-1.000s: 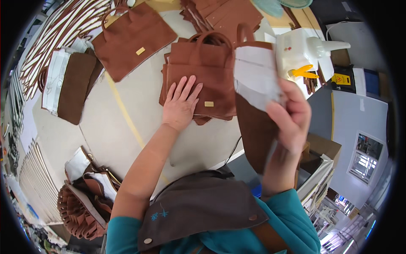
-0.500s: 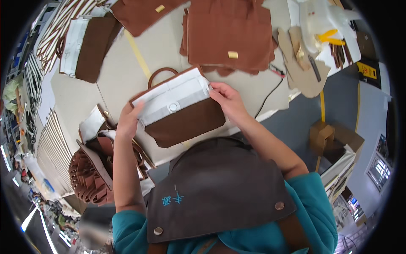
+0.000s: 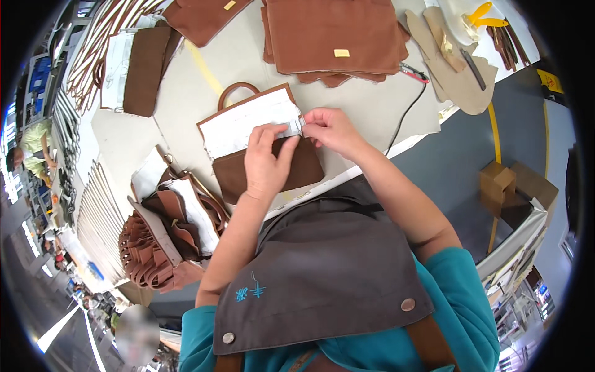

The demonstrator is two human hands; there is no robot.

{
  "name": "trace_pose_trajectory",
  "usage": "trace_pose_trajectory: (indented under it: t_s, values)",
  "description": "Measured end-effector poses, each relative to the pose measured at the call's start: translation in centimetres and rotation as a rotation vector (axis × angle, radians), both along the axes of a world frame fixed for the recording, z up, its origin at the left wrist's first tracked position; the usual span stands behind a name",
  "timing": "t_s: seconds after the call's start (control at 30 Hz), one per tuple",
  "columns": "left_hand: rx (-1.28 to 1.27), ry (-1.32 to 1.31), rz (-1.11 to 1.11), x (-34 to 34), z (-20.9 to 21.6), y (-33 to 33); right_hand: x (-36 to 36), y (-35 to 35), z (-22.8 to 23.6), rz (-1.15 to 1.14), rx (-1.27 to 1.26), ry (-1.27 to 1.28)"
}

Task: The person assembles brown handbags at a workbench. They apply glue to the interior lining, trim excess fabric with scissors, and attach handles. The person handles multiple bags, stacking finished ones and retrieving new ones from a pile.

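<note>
An unfinished handbag (image 3: 245, 125) lies on the table in front of me, with white lining above, dark brown fabric below and a brown loop handle at its far edge. At its right end, my right hand (image 3: 334, 131) pinches the edge of the lining between thumb and fingers. My left hand (image 3: 268, 160) reaches across the brown part, its fingers curled on a small greyish strip (image 3: 292, 128) of the lining close to the right fingertips. What lies under the left fingers is partly hidden.
Brown bag panels (image 3: 334, 31) are stacked at the far side. Another unfinished bag (image 3: 141, 74) lies far left; several brown bag parts (image 3: 167, 232) are piled near left. A black cable (image 3: 409, 110), beige pieces (image 3: 455, 68) and yellow-handled tool (image 3: 483, 15) are at right. Cardboard boxes (image 3: 498, 185) stand lower right.
My left hand has let go of the bag's left end and moved right to its right end, beside my right hand. The bag's lining now looks flatter, and its round snap is no longer visible.
</note>
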State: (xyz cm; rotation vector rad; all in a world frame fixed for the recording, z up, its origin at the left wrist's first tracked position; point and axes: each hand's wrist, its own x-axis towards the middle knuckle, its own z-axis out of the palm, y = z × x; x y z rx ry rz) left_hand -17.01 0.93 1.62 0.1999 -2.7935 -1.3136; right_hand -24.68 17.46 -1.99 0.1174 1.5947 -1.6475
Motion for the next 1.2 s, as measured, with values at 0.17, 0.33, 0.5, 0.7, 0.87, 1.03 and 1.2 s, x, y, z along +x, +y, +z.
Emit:
trace_pose_trajectory:
  t_s: [0.17,0.33,0.5,0.7,0.87,1.03,1.2]
  values:
    - [0.013,-0.075,0.053,0.4,4.1,-0.7,-0.1,-1.3,4.9,0.048,-0.142,-0.001]
    - [0.26,-0.193,0.143,0.7,9.0,-2.4,-0.1,-3.0,9.3,0.088,-0.219,0.082]
    - [0.063,-0.123,0.157,0.7,11.8,-2.5,0.5,-4.2,11.4,0.108,-0.203,0.209]
    - [-0.014,-0.033,0.252,0.7,11.8,-2.2,0.9,-4.5,11.0,0.096,-0.08,0.379]
    - [0.029,0.05,0.299,0.8,10.9,-1.6,1.0,-4.1,10.2,0.076,-0.034,0.437]
    - [0.078,0.132,0.318,1.1,9.5,-0.4,0.4,-3.3,11.2,0.172,0.125,0.494]
    - [0.08,0.134,0.296,0.6,7.3,1.5,0.7,-3.4,8.6,0.01,0.096,0.47]
